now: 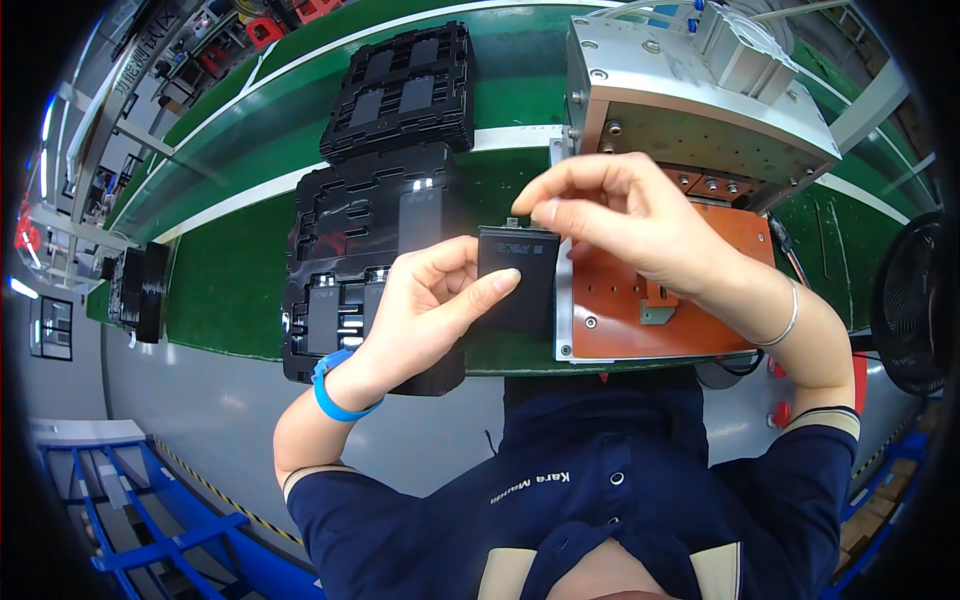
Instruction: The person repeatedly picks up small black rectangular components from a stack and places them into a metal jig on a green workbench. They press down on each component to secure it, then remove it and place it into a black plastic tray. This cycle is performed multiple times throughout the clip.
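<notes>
Navy shirt [590, 470]: below orange plate [690, 330]. Left of plate: one black battery [525, 300], clamped in left hand [420, 310]; near tray [345, 215], at least three batteries; far tray [455, 120], four. Right hand [625, 215]: fingertips close together at battery top; grip cannot be determined.

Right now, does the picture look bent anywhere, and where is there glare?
Head view: edges of the green work surface bow toward the blackened rim; head view, too: bright glare marks the nearer black tray, while the flat black pack in the left hand looks mostly glare-free.
</notes>
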A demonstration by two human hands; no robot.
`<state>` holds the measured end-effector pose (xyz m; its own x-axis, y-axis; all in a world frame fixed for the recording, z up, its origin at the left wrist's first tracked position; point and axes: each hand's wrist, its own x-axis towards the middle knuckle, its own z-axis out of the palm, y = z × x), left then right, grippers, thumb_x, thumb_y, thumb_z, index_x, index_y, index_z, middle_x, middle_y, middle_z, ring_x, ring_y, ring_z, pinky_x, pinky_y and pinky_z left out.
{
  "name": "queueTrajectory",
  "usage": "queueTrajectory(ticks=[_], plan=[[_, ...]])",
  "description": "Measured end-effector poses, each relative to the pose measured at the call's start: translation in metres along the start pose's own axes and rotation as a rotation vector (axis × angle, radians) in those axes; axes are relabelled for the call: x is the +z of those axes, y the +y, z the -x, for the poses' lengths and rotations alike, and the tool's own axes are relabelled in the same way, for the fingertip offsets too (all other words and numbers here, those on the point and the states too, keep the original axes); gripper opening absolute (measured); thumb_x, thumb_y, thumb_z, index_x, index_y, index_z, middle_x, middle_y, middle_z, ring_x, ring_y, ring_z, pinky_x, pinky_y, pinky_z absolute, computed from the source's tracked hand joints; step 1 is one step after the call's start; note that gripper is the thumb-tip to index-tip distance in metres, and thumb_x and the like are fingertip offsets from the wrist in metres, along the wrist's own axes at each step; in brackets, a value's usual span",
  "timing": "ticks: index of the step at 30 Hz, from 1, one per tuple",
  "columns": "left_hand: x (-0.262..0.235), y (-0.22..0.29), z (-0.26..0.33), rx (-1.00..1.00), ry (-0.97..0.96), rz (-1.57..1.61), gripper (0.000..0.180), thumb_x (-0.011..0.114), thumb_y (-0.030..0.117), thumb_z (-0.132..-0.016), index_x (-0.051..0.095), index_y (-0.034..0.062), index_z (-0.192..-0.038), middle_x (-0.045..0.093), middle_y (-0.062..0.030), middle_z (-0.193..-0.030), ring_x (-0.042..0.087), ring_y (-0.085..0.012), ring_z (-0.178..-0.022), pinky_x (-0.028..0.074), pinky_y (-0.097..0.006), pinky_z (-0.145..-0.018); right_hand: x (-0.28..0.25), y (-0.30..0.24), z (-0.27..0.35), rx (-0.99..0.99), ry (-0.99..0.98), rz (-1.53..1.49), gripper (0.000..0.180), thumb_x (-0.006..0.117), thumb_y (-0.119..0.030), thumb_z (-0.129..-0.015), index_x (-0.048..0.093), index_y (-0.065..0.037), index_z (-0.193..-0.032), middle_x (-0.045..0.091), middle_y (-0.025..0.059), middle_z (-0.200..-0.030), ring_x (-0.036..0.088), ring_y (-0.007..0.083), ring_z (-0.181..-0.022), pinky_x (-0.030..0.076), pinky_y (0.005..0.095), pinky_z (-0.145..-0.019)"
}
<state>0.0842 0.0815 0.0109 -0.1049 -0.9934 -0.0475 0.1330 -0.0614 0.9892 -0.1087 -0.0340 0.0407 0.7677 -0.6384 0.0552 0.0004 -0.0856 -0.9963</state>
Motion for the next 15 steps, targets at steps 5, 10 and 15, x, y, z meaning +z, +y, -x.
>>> queueTrajectory(ticks=[5,10,15], plan=[[0.007,0.006,0.0,-0.025,0.021,-0.05,0.019,0.064,0.009,-0.094,0.064,-0.0025,-0.109,0.065,0.0021,-0.087,0.054,0.0004,-0.073,0.044,-0.017,-0.061,-0.002,0.003,0.0,0.102,-0.061,-0.053,0.019,0.067,-0.018,-0.087,0.073,0.0,-0.092,0.068,0.001,-0.078,0.058,0.0047,-0.071,0.047,0.022,-0.063],[0.009,0.012,0.004,-0.08,0.019,-0.126,0.014,0.065,0.01,-0.094,0.066,0.0001,-0.103,0.059,0.0078,-0.076,0.043,0.0037,-0.062,0.031,-0.017,-0.052,-0.006,0.006,0.001,0.068,-0.063,-0.059,0.017,0.068,-0.016,-0.085,0.074,0.0,-0.089,0.068,0.002,-0.077,0.058,0.0049,-0.069,0.047,0.0219,-0.062],[0.004,0.014,0.007,-0.108,0.037,-0.143,0.015,0.065,0.01,-0.094,0.065,-0.0009,-0.104,0.062,0.0057,-0.079,0.05,0.0027,-0.066,0.038,-0.016,-0.056,-0.001,0.001,0.003,0.067,0.012,-0.069,0.016,0.068,-0.014,-0.083,0.074,0.0,-0.088,0.068,0.0027,-0.075,0.058,0.0052,-0.07,0.047,0.0226,-0.062]])
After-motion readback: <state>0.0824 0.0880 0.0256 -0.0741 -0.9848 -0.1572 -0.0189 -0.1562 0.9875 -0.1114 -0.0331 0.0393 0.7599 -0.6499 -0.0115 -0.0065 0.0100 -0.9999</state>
